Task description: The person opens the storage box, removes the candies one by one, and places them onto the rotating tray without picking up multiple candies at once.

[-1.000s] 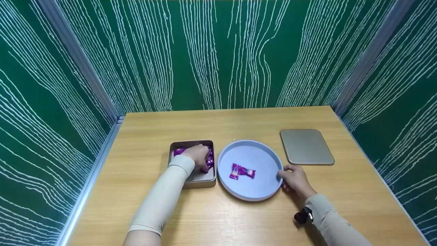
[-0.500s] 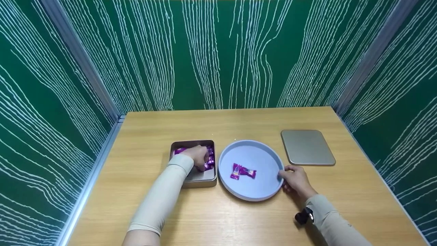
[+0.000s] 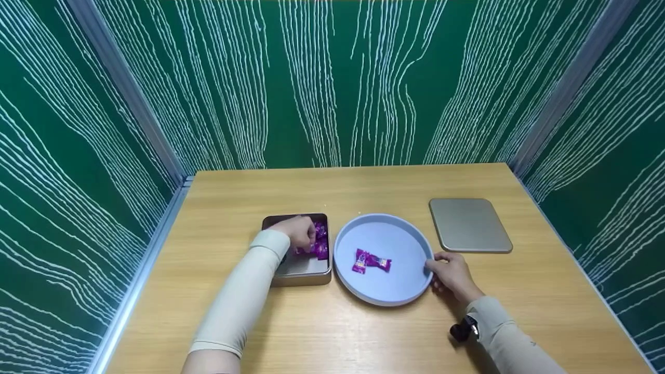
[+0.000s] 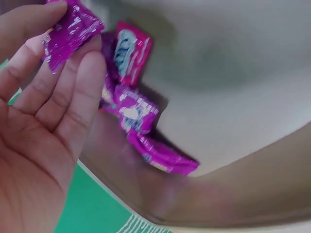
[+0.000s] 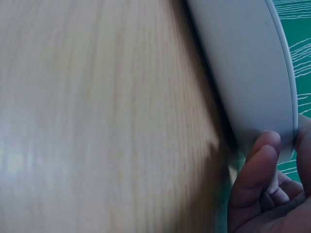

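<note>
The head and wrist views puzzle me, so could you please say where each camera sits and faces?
Head: worn on the head, facing forward and down at table, tin and tray; left hand, right hand and sleeved arms show.
Left wrist: on that wrist, facing into the tin; left hand shows, pinching a purple packet.
Right wrist: on that wrist, facing the tray's outer side; right fingers show.
Shared: head and left wrist both show the tin.

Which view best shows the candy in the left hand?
The left wrist view: there the left hand pinches the candy up close, cropped at the top. The head view shows that hand at the tin, the candy hidden or too small to tell. The right wrist view shows none of it.
</note>
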The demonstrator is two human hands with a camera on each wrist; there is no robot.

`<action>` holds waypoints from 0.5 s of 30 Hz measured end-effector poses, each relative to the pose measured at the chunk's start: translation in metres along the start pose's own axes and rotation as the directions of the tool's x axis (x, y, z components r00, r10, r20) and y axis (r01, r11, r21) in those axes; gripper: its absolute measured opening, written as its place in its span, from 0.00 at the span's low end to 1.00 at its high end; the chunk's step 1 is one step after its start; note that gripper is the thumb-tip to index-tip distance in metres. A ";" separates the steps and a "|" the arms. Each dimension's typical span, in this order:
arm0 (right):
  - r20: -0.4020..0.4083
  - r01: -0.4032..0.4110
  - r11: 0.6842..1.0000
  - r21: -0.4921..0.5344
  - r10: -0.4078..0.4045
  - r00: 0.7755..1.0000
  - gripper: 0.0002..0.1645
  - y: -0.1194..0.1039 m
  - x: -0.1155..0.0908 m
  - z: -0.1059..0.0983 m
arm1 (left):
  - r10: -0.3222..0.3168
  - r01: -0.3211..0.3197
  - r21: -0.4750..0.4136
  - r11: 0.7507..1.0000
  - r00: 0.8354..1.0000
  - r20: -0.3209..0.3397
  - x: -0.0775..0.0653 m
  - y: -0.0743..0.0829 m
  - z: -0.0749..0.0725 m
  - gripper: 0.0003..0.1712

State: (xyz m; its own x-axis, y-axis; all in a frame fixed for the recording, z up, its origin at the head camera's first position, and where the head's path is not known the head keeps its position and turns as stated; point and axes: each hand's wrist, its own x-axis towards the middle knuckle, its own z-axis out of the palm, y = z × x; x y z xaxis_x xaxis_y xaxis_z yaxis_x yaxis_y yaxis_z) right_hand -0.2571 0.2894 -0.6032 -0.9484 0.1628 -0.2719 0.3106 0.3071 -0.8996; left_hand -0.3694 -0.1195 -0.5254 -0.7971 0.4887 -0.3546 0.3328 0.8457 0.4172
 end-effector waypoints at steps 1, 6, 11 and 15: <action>-0.004 0.002 1.000 -0.002 -0.002 1.000 0.18 0.000 0.000 0.000 | 0.002 -0.002 -0.008 1.000 1.000 -0.012 -0.001 0.001 -0.002 0.10; -0.005 0.000 1.000 -0.014 0.000 1.000 0.18 -0.001 -0.001 -0.001 | 0.037 -0.038 -0.009 0.999 0.997 -0.071 -0.002 0.006 -0.013 0.05; 0.002 -0.006 1.000 -0.002 0.006 1.000 0.19 -0.002 -0.001 0.000 | 0.082 -0.087 -0.038 0.996 0.991 -0.108 -0.002 0.015 -0.022 0.03; 0.002 -0.013 1.000 0.004 0.013 1.000 0.18 -0.002 -0.001 0.000 | 0.122 -0.129 -0.062 0.990 0.987 -0.107 0.000 0.026 -0.027 0.04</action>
State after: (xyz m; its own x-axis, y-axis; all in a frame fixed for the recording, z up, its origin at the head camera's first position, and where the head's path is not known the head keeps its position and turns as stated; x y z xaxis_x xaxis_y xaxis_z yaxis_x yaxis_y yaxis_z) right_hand -0.2565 0.2881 -0.6009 -0.9443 0.1652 -0.2845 0.3230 0.3013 -0.8971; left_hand -0.3739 -0.1032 -0.4920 -0.8001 0.5622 -0.2093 0.4009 0.7607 0.5105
